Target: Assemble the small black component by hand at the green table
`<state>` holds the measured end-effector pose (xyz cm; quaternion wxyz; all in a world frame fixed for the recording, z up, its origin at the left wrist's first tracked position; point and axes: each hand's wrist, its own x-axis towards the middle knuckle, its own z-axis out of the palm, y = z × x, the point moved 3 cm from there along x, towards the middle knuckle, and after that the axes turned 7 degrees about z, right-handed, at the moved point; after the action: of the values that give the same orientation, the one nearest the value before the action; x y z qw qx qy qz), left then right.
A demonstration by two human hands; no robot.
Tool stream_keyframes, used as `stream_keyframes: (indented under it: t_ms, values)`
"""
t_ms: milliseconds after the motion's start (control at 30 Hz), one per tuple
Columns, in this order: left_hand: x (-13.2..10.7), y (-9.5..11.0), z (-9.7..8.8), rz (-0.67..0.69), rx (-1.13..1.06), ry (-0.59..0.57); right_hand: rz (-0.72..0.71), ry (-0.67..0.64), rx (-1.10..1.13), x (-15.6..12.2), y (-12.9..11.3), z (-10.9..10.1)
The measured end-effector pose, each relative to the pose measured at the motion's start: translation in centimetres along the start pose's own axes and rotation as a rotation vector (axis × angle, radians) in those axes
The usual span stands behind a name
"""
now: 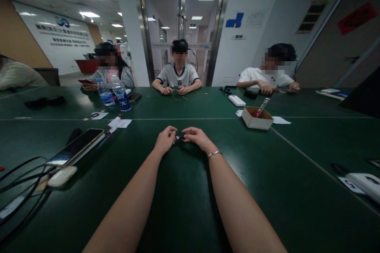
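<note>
Over the middle of the green table [190, 189], a small dark object with a shiny metal end [179, 136] sits between my two hands. Its kind is too small to make out. My right hand [196, 137], with a silver bracelet [214, 153] at the wrist, pinches the dark part between thumb and fingers. From the other side my left hand [166, 140] comes close to the metal end, its fingers curled together. Whether those fingertips grip the metal end, I cannot tell.
Left lie a phone [78, 146], a white rounded case [62, 176] and black cables [25, 178]. Two water bottles [121, 97] stand beyond. A small box [257, 118] holding a tube is at right. Several people sit across the table, one person [178, 72] directly opposite.
</note>
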<state>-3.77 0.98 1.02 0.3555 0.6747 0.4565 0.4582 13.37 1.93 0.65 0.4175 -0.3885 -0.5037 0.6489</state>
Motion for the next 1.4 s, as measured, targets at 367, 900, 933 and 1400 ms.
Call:
stream_keyframes:
  t_ms: [367,900,933,1400]
  values:
    - [-0.3,0.1,-0.3,-0.031,0.04,0.007,0.007,0.018,0.046,0.0,0.1,-0.1]
    - [-0.3,-0.1,-0.2,0.027,0.01,0.003,0.013,0.019,0.06,0.2,0.1,-0.2]
    - [-0.3,-0.1,-0.2,0.029,0.008,0.014,0.013,0.023,0.056,0.2,0.1,-0.2]
    - [0.9,0.7,0.6,-0.074,0.093,-0.026,-0.023,0.07,0.115,0.4,0.2,-0.2]
